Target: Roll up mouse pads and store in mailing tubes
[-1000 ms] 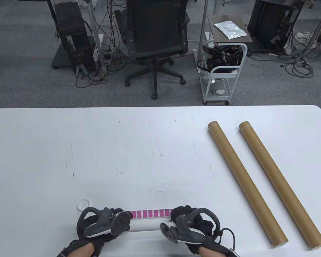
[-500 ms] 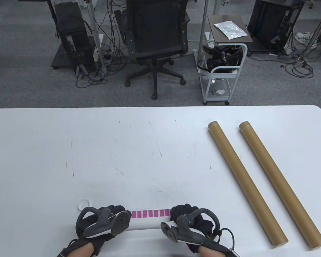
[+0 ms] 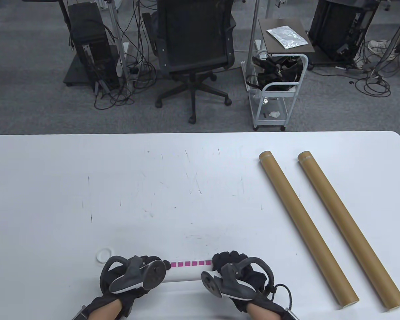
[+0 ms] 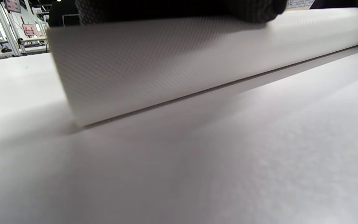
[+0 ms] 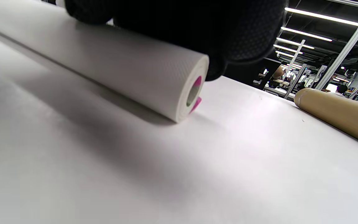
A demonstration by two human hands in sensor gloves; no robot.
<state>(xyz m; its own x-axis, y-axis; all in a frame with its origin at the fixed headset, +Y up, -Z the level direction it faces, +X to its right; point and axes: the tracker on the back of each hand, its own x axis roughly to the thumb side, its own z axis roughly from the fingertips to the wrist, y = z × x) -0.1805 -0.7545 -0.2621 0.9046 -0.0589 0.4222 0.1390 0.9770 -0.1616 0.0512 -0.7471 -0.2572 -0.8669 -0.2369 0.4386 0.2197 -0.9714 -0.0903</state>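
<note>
Left hand (image 3: pixel 133 275) and right hand (image 3: pixel 235 275) grip the rolled mouse pad (image 3: pixel 186 272); 2 mailing tubes (image 3: pixel 306 228) lie right.

mouse pad (image 3: pixel 186 273) ends hidden under gloves

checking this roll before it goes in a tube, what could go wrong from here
1. The mouse pad is nearly rolled, with only a thin pink-edged strip left flat. If the left hand or right hand eases off, the roll may spring open.
2. In the right wrist view the roll end looks loose, with a hollow core; it may be too fat for a mailing tube.
3. Both tubes lie well off to the right, so fetching one likely leaves one hand holding the roll.
</note>
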